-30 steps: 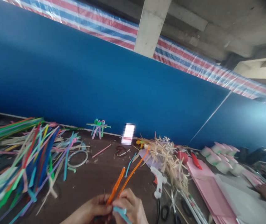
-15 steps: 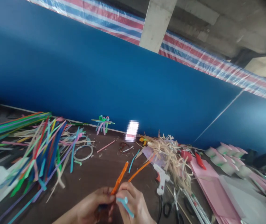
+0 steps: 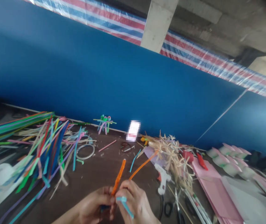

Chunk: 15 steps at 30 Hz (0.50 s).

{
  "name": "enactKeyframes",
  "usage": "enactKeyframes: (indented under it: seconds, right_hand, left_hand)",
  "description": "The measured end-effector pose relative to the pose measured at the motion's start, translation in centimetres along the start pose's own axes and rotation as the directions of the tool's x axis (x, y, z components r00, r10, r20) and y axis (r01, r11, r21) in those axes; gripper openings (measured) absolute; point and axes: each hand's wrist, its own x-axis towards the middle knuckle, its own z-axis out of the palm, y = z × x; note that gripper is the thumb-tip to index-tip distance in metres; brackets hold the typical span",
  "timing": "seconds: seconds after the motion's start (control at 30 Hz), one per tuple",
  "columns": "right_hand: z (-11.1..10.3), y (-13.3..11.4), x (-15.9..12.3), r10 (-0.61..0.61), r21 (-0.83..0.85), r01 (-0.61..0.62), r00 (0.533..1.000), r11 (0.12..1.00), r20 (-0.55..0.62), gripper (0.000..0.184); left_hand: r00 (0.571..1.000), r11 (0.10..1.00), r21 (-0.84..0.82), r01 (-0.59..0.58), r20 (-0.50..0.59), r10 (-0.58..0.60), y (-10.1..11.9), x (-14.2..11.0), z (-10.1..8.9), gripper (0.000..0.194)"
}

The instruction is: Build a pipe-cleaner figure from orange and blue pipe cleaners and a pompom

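Note:
An orange twisted pipe cleaner points upward from the closed fingers of my left hand, low in the middle of the view. Beside it and touching it, my right hand pinches in the same area. A longer, thinner orange pipe cleaner slants up to the right from behind the right hand's fingers. A light-blue pipe cleaner piece lies across the right hand, its end sticking out below the fingers. The fingertips hide where the pieces meet.
Colourful pipe cleaners spread over the left, near a silver ring. A small figure and a blurred phone stand by the blue wall. A glue gun, scissors, straw-coloured strips and pink sheets lie right.
The view has shifted, so the tabletop things appear farther right and slightly higher. My hands stay together; the thick orange piece stands more upright, and less of the long orange one shows.

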Motion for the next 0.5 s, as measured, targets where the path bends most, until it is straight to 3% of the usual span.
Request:
enactKeyframes:
  seconds: [0.13,0.27,0.4,0.5]
  right_hand:
    - [0.2,-0.5,0.1,0.105,0.065,-0.102,0.994,0.993,-0.041,0.017]
    - [1.0,-0.6,0.1,0.268,0.158,-0.249,0.958,0.955,-0.106,0.015]
    - [1.8,-0.5,0.4,0.379,0.193,-0.349,0.913,0.917,-0.151,0.015]
    - [2.1,-0.3,0.8,0.433,0.226,-0.388,0.878,0.893,-0.205,0.016]
  left_hand:
    - [0.988,0.986,0.098,-0.139,-0.057,0.145,0.2,-0.2,0.5,0.016]
    - [0.939,0.901,0.315,-0.299,-0.072,0.336,0.5,-0.1,0.6,0.02]
    - [0.887,0.828,0.457,-0.324,-0.158,0.435,0.8,-0.1,0.7,0.021]
    - [0.822,0.774,0.541,-0.328,-0.24,0.516,1.0,-0.1,1.1,0.02]
